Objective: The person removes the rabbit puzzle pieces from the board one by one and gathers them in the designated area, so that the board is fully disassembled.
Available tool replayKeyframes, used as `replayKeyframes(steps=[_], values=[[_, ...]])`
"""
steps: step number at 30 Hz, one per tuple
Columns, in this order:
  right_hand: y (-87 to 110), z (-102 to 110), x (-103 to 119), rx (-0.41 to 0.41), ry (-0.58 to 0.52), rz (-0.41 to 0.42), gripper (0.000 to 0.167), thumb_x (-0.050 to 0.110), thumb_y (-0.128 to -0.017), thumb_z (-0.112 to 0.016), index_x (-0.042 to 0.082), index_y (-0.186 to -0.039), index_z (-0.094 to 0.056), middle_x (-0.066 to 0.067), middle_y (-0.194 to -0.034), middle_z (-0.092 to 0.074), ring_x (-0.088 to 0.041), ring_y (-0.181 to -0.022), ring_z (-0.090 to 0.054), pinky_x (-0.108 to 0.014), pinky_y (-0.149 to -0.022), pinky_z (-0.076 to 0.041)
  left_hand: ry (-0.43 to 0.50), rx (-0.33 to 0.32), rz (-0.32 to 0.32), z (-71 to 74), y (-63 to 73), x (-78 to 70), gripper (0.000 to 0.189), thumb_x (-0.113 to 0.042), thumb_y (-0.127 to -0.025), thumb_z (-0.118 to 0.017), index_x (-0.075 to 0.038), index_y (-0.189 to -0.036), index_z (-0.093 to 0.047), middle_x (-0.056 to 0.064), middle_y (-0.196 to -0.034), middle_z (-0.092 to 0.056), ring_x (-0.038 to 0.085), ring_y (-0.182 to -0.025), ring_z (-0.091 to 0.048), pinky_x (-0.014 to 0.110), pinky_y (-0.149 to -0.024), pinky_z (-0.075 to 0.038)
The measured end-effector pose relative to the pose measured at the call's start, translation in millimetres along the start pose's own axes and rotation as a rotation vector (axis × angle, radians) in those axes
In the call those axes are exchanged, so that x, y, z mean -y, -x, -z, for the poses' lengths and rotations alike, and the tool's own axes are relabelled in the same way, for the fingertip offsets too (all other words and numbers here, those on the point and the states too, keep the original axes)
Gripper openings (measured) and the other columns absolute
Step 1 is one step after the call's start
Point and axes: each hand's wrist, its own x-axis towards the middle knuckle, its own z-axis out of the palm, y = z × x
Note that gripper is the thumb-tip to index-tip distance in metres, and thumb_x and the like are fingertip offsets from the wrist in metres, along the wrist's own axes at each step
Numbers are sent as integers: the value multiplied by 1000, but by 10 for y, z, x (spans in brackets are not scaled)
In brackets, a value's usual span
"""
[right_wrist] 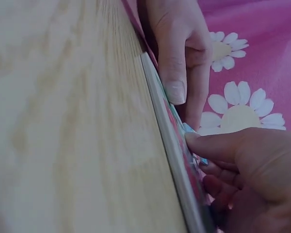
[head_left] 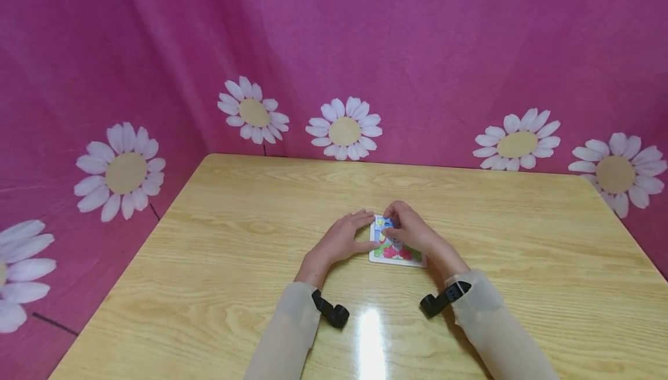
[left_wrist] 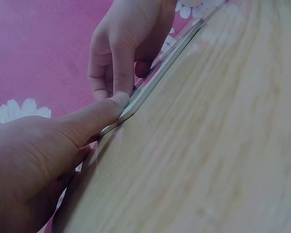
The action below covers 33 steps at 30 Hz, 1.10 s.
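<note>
A small picture puzzle board (head_left: 398, 262) with a white rim lies flat on the wooden table. Its bright picture shows blue, green and red areas. My left hand (head_left: 341, 238) lies at the board's left side, thumb pressing on the rim and the other fingers stretched toward the far left corner. Over the board, my right hand (head_left: 414, 230) pinches a small light-blue puzzle piece (right_wrist: 203, 160) between thumb and fingers. That piece appears tilted against the board in the right wrist view, mostly hidden by the thumb. The right hand also covers part of the picture.
The wooden table (head_left: 219, 241) stretches out around the board on every side. A pink cloth (head_left: 417, 49) with large white daisies hangs behind the table and along its left side. A black strap with a camera (head_left: 331, 311) sits on each sleeved wrist.
</note>
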Motion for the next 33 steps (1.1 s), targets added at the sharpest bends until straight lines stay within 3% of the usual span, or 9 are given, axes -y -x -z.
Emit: replayKeyframes(steps=[5, 12, 22, 33], values=[[36, -29, -1, -91, 22, 71, 24, 3, -88, -69, -2, -109, -58, -12, -94, -56, -20, -84, -51, -27, -73, -44, 0, 2, 2, 6, -2, 8, 68, -42, -89, -70, -16, -147, -46, 1, -156, -42, 18, -150, -29, 42, -125, -21], [68, -50, -3, -184, 39, 161, 17, -5, -87, -66, -1, -104, -62, -15, -100, -62, -26, -90, -65, -36, -78, -57, -7, 8, 11, 5, -5, 6, 67, -43, -89, -69, -17, -147, -46, 0, -156, -42, 16, -150, -28, 40, -126, -20], [85, -27, -10, -222, -36, 93, 18, -4, -88, -65, -1, -106, -67, -17, -104, -63, -29, -93, -67, -37, -81, -58, 2, 6, 19, 8, -4, -14, 67, -43, -89, -69, -17, -147, -46, 0, -156, -41, 17, -150, -28, 42, -125, -21], [195, 108, -122, -210, -59, 29, 20, -3, -90, -64, 0, -109, -67, -17, -110, -62, -31, -97, -67, -42, -85, -59, 7, 14, 50, 5, 0, -17, 69, -45, -88, -69, -19, -147, -46, -1, -158, -39, 19, -151, -27, 43, -125, -22]])
